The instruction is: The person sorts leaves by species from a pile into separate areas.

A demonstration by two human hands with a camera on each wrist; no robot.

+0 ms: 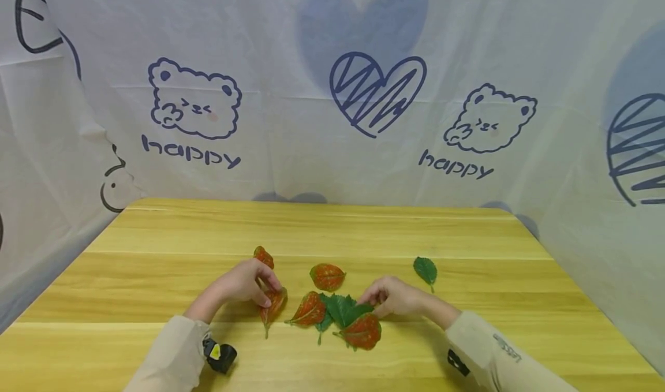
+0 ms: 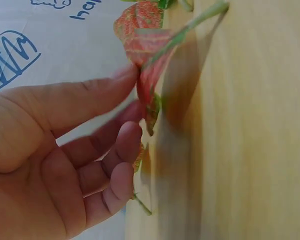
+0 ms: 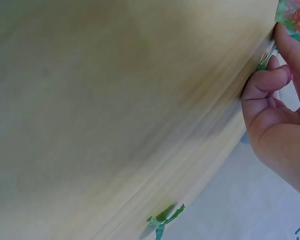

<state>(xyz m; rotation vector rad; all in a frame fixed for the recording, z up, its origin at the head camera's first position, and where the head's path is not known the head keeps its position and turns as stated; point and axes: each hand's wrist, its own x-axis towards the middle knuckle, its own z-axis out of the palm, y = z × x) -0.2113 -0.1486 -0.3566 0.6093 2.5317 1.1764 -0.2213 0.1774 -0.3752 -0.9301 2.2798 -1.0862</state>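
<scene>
My left hand (image 1: 244,282) pinches a red-and-green mottled leaf (image 1: 273,305) between thumb and fingers. In the left wrist view that red leaf (image 2: 152,55) stands tilted off the wood, its stem raised. At the pile's right side, my right hand (image 1: 395,297) has thumb and finger on the edge of a green leaf (image 1: 358,312); in the right wrist view this green leaf (image 3: 266,57) shows between the fingertips. Red leaves lie around: one on the pile's front (image 1: 365,331), one at its left (image 1: 310,309), one behind (image 1: 328,277).
Another red leaf (image 1: 264,257) lies just beyond the left hand, and a single green leaf (image 1: 426,269) lies behind the right hand. The wooden table (image 1: 467,236) ends at a printed white cloth (image 1: 291,149). A black camera (image 1: 220,356) sits on the left wrist.
</scene>
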